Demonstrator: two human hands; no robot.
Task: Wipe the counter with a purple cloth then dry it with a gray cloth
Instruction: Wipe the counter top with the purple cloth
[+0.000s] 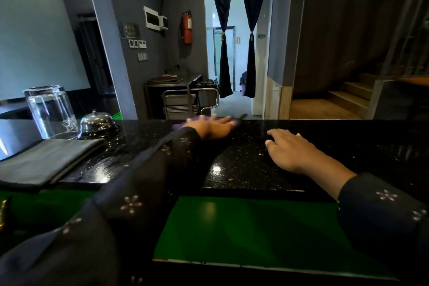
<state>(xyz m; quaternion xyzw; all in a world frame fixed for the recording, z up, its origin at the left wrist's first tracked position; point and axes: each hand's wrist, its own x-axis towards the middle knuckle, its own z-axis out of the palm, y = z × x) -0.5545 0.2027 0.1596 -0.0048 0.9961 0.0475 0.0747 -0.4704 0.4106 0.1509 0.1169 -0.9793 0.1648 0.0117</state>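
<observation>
Step one of two, by my read: wet wipe in progress on the glossy black speckled stone counter (243, 160). Next move likely needs strokes over the near, unwiped stretch, then a swap to the folded gray cloth (44, 160), lying well left of both hands. Left hand (209, 128): fingers straight, spread flat, pressing the purple cloth (180, 125) at the far edge. Right hand (290, 150): fingers loosely bent, resting bare on stone, holding nothing.
</observation>
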